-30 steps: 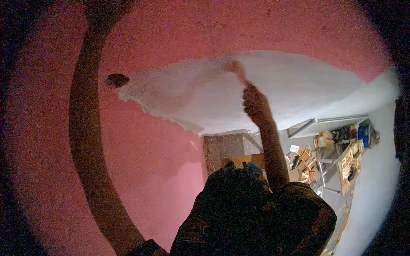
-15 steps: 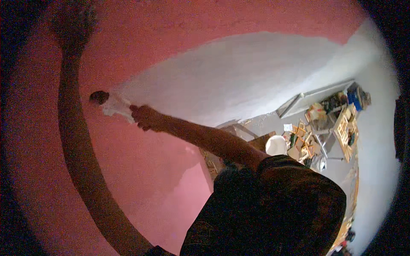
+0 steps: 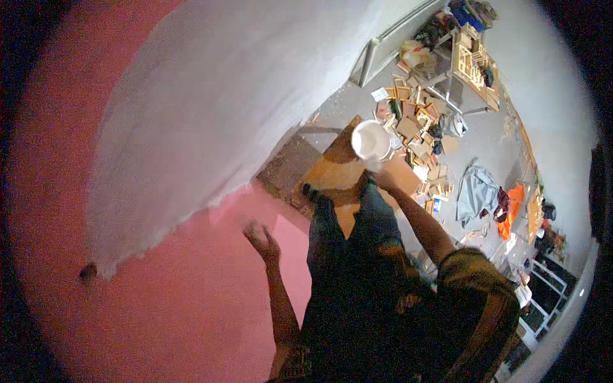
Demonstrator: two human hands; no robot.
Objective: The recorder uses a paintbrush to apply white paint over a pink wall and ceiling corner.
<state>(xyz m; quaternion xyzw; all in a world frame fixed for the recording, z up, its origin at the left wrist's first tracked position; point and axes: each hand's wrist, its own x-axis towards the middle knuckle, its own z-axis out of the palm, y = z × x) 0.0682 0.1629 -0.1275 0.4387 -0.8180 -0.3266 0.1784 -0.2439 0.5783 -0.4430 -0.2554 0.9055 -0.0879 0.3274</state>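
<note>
My right hand (image 3: 383, 179) is reached down beside a white bucket (image 3: 372, 140). Its fingers are closed on a pale, paint-smeared tool (image 3: 371, 164), blurred at the bucket's near rim; its exact kind does not show. My left hand (image 3: 260, 241) is raised by the pink wall (image 3: 191, 306), its fingers apart and holding nothing. Whether it touches the wall I cannot tell. A broad whitish-grey coat (image 3: 185, 121) covers the wall's upper part, with an uneven edge against the pink. A dark round spot (image 3: 88, 273) sits at the coat's lower left end.
My feet are on a brown board (image 3: 335, 182), above the grey floor. Beyond the bucket lie scattered wood pieces (image 3: 418, 121) and a table (image 3: 469, 70) bearing more wood. Grey cloth (image 3: 477, 191) and orange cloth (image 3: 511, 214) lie further right.
My right hand has left the wall and come down to the bucket with the pale tool. My left hand has dropped from high on the wall. The view has tilted down toward the floor.
</note>
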